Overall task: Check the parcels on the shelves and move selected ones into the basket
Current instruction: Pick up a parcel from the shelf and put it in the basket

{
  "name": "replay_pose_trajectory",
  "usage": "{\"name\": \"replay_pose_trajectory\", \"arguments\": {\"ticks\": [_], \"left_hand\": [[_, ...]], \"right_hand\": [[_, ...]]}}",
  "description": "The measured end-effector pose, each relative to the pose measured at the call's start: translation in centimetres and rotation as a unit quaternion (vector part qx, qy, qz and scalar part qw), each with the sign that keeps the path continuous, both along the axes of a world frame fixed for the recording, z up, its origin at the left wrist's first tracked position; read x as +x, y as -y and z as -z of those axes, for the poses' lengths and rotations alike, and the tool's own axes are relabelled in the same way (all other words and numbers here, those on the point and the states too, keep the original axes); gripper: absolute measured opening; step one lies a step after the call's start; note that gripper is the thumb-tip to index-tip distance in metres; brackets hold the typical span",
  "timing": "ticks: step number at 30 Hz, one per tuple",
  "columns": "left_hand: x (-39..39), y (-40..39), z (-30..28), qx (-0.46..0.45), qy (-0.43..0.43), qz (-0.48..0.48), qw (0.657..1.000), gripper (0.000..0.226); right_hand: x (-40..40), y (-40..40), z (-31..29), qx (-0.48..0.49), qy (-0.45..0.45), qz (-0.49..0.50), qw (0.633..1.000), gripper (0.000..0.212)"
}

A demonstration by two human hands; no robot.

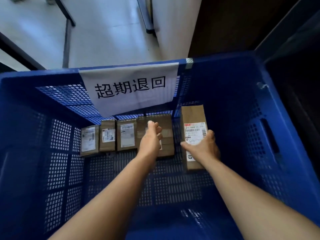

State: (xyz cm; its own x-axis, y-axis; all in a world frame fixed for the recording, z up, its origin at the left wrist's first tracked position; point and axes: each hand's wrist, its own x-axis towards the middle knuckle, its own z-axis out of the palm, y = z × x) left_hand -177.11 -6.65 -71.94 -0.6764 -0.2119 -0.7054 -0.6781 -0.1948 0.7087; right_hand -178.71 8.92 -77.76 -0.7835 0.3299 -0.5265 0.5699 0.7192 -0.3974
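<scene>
Both my arms reach down into a large blue plastic basket (242, 94). Several brown cardboard parcels lie in a row along its far wall. My right hand (203, 148) grips a long brown parcel (194, 116) with a white shipping label, standing lengthwise at the right end of the row. My left hand (151, 137) hovers over the neighbouring wider parcel (166, 122), fingers loosely spread, holding nothing. Three smaller labelled parcels sit to the left: one (127, 136), one (107, 135) and one (88, 140).
A white paper sign (129, 87) with black characters hangs on the basket's far wall. The basket floor in front of the parcels is perforated blue plastic. Beyond the basket is pale floor with dark metal frame legs (66, 38). A dark surface runs along the right.
</scene>
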Motion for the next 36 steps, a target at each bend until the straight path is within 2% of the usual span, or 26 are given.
{"name": "replay_pose_trajectory", "arguments": {"ticks": [12, 19, 23, 31, 36], "left_hand": [[-1.9, -0.6, 10.2, 0.002, -0.012, 0.012, 1.0, 0.055], [-2.2, 0.5, 13.8, 0.009, -0.021, 0.008, 1.0, 0.053], [-1.7, 1.3, 15.2, 0.002, -0.028, 0.013, 1.0, 0.053], [-1.9, 0.3, 14.1, -0.004, -0.024, 0.007, 1.0, 0.054], [-1.7, -0.6, 10.0, -0.005, -0.016, -0.016, 1.0, 0.053]], "right_hand": [[-3.4, 0.9, 13.9, -0.042, 0.002, -0.001, 0.999, 0.083], [-5.2, 1.6, 21.9, -0.085, -0.029, 0.018, 0.996, 0.096], [-5.8, 1.6, 25.0, -0.149, 0.013, 0.03, 0.988, 0.098], [-5.9, 1.7, 22.6, -0.138, 0.041, -0.006, 0.99, 0.115], [-5.0, 2.5, 16.6, -0.147, -0.025, 0.011, 0.989, 0.095]]}}
